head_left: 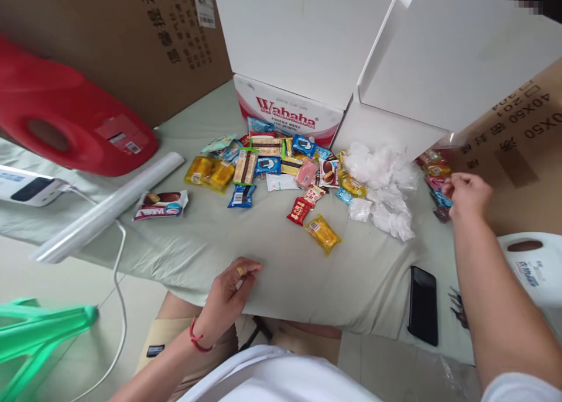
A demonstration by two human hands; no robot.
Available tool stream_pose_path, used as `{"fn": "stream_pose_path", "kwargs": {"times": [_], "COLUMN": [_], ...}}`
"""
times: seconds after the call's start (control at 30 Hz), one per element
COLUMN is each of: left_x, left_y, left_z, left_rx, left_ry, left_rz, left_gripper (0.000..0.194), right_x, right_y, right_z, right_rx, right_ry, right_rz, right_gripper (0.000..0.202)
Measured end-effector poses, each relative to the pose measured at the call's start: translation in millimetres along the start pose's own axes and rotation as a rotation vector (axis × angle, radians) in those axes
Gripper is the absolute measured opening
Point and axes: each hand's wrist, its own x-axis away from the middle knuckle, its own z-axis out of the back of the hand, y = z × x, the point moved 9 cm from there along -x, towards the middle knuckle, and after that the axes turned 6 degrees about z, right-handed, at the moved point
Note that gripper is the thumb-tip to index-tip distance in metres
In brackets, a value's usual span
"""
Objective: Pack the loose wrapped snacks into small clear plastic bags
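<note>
My left hand (235, 288), with a ring and a red bracelet, rests near the front edge of the cloth-covered surface, its fingers curled together; nothing shows in it. At the right, my right hand (469, 194) is closed over a small row of wrapped snacks (438, 169) beside the cardboard box; its fingertips are too small to show what they hold. A pile of wrapped snacks (267, 165) lies in the middle. Crumpled clear plastic bags (381, 174) sit to its right. Nearest my left hand is a yellow packet (324, 233), with red packets (300, 210) just behind it.
A Wahaha box (285, 112) stands behind the pile. At the left are a red jug (74, 115), a plastic film roll (109, 209), a purple-white packet (161, 205) and a cable. A black phone (423, 305) and a white jug (533, 267) are at the right.
</note>
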Motion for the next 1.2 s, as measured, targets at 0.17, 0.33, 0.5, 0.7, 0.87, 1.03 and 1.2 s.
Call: {"fn": "stream_pose_path", "kwargs": {"times": [0.17,0.33,0.5,0.7,0.87,1.03,1.2], "left_x": [-21.1,-39.1,-31.1,-16.5,9.9,14.7,5.4], "left_y": [3.3,-7.2,-8.6,-12.7,0.1,26.4,5.9], "left_z": [17.0,0.4,-8.6,5.9,-22.7,-80.7,-104.2], "left_rx": [-0.131,-0.285,-0.327,-0.072,0.405,0.654,0.774], "left_ry": [0.067,0.057,0.036,0.064,-0.084,-0.273,-0.349], "left_rz": [-0.147,-0.184,-0.257,-0.245,-0.016,0.143,0.280], "left_gripper": [0.025,0.024,0.025,0.022,0.015,0.047,0.044], "right_x": [127.0,163.4,173.0,194.8,285.9,387.4,415.0], "right_y": [29.1,-19.2,-52.0,-53.8,-70.0,-117.8,-113.2], "right_z": [-8.2,-55.0,-131.7,-125.8,-98.9,-125.3,-134.5], "right_rx": [-0.182,0.117,0.245,0.175,-0.469,-0.461,-0.632], "right_ry": [-0.039,-0.232,-0.385,-0.252,-0.097,-0.401,-0.320], "right_rz": [-0.182,0.107,0.252,0.137,-0.176,-0.162,-0.292], "right_gripper": [0.029,0.034,0.024,0.026,0.039,0.035,0.036]}}
